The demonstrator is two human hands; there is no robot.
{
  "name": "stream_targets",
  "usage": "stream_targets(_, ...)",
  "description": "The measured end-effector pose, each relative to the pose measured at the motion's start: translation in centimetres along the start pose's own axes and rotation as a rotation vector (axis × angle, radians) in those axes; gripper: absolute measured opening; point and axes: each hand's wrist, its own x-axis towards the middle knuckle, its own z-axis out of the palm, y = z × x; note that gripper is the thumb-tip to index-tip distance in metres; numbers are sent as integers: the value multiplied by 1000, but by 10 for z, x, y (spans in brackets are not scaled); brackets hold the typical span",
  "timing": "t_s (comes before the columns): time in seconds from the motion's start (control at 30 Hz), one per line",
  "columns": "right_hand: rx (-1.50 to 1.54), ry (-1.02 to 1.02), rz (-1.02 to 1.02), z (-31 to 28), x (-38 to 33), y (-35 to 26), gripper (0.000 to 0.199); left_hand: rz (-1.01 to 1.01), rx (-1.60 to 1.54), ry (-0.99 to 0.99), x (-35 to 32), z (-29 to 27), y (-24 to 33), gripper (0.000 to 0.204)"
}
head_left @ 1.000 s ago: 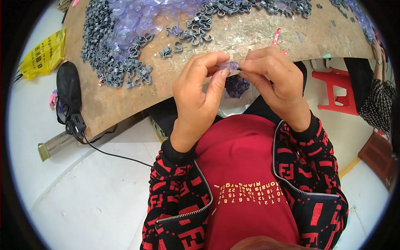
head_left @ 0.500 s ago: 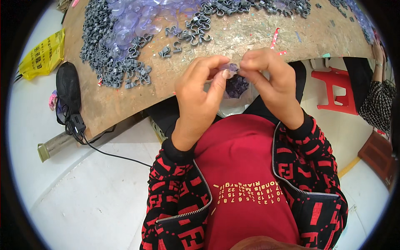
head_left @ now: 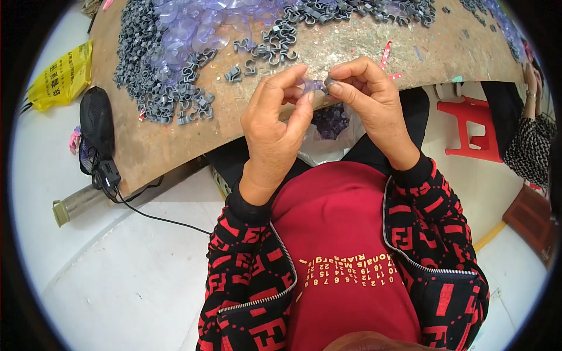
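Observation:
Between thumb and fingers, my left hand (head_left: 275,114) pinches a clear purple-tinted suction cup (head_left: 312,86). My right hand (head_left: 372,102) grips a small grey plastic clip (head_left: 329,83), mostly hidden by the fingertips, against the cup's right side. Whether the two parts are joined I cannot tell. Both hands are above the table's near edge. Below them, between my legs, an open clear bag (head_left: 331,123) has dark purplish pieces in it. Loose grey clips (head_left: 193,105) lie on the table beyond my left hand, beside a heap of clear suction cups (head_left: 202,26).
The worn wooden table (head_left: 351,50) curves across the front. At its left edge are a black mesh pouch (head_left: 96,123) with a cable and a yellow bag (head_left: 61,76). A red stool (head_left: 471,128) stands at right, near another person's patterned sleeve (head_left: 531,143).
Both hands have risen slightly away from me, and more of the bag below shows. The grey clip at my right fingertips is now visible against the suction cup.

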Motion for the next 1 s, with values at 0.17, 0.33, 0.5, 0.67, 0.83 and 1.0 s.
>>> stream_targets(0.17, -141, -36, -49, 0, -1, -3, 19, 114, -38, 6, 3, -2, 1, 35)
stream_targets(0.33, -112, -18, -44, 0, 0, -4, 18, -30, -152, -57, 2, -1, 1, 34)
stream_targets(0.5, -197, -28, -98, -2, 0, -4, 17, -406, -623, -106, 1, -2, 10, 29)
stream_targets(0.67, -505, -114, -257, -7, 2, -8, 17, -532, -822, -174, 2, -8, -4, 28)
stream_targets(0.83, -444, -61, -258, -9, 3, -6, 17, -641, -972, -233, 1, -8, -3, 30)
stream_targets(1.0, -8, 24, -62, -3, -4, -19, 16, -634, -964, -187, 0, -5, 1, 31)
